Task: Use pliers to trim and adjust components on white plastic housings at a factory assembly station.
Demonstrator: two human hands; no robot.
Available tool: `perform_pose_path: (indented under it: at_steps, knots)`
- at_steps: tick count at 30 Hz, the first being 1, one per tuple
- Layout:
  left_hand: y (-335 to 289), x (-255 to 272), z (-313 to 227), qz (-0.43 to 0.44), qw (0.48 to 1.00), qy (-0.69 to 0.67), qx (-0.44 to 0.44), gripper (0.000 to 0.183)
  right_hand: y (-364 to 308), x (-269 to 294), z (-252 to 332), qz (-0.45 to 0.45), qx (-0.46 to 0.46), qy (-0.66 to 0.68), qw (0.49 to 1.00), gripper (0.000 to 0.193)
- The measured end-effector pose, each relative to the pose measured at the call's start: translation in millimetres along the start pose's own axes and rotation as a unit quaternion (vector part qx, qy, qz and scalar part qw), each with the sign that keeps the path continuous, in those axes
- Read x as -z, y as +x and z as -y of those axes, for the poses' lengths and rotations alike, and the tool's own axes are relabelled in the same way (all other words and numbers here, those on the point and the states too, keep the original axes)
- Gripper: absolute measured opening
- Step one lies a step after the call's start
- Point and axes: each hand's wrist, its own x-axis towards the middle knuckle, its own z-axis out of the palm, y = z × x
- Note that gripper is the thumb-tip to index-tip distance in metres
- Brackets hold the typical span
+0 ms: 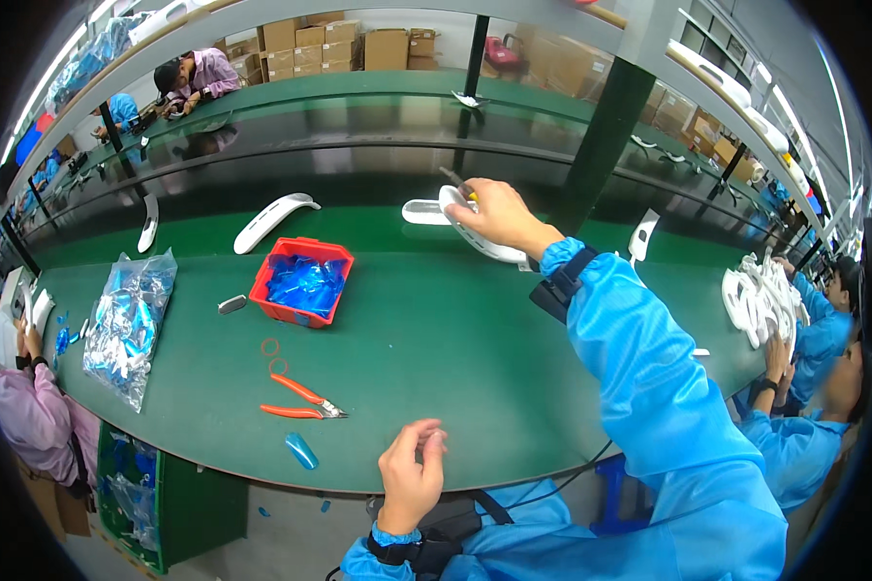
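My right hand (502,218) reaches to the far side of the green worktable, its fingers closed on a white curved plastic piece (477,235). A slim tool with a dark tip (451,178) and a bit of yellow pokes out from the same fingers. Partly behind that piece lies another white slotted piece (422,212). My left hand (412,474) hovers at the near table edge, fingers curled toward the thumb; nothing shows in it. To its left are a shiny blue curved piece (301,450) and orange-handled cutting pliers (305,400).
A red bin (339,281) holds blue film pieces. Left of it lies a clear plastic bag (126,329) of blue parts. More white pieces (273,223) lie along the back; a white pile (761,300) stands right. Co-workers sit at both sides. A green post (606,145) rises behind.
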Motion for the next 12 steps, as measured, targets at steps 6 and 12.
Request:
perform_pose_path:
  at_steps: [6,12]
  knots:
    - [0.3,0.2,-2.5,0.007,1.000,-0.020,0.001,0.024,-66.3,51.4,29.9,0.054,-0.121,0.380,0.915,0.044]
    - [-0.4,-0.1,-0.6,0.111,0.944,-0.305,0.052,0.067,-159.7,28.3,70.8,0.198,-0.191,0.750,0.601,0.053]
